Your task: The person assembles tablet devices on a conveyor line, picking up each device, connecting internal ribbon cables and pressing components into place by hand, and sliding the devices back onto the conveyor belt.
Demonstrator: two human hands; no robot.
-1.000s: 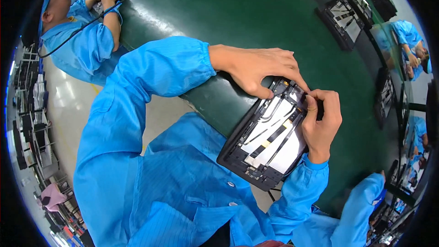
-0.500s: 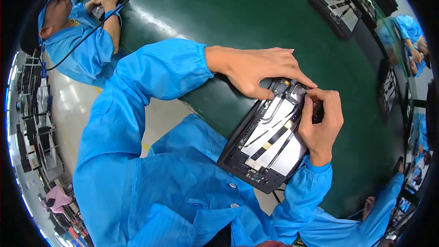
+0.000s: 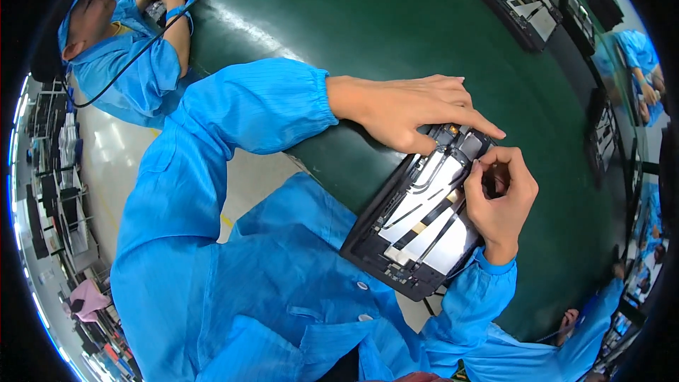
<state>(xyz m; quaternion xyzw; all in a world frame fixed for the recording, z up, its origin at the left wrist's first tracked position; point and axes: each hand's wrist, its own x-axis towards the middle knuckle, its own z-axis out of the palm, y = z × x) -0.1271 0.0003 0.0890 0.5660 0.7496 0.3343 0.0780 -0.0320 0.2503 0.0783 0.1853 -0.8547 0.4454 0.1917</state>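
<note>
An opened tablet [image 3: 431,219] lies slantwise before me, its black frame around silvery battery panels, dark ribbon cables and small boards. Its lower end reaches toward my lap. My left hand [image 3: 417,110] spans the far end, thumb on the near side and index finger stretched past the far corner, gripping the tablet between them. My right hand [image 3: 502,194] is closed at the tablet's right edge. Its thumb and index tips meet there in a pinch; whatever lies between them is too small or hidden to make out.
The green table [image 3: 339,21] curves around me. Similar opened devices [image 3: 527,10] stand along a dark strip at the far right, another device [image 3: 602,134] nearer. A co-worker [image 3: 127,64] sits at upper left, beyond a black cable [image 3: 152,41]. Another person's sleeve [image 3: 544,350] is at lower right.
The whole view has shifted slightly, with tablet and hands a little further right. My left index finger reaches a bit further out. My right hand keeps its pinch at the edge.
</note>
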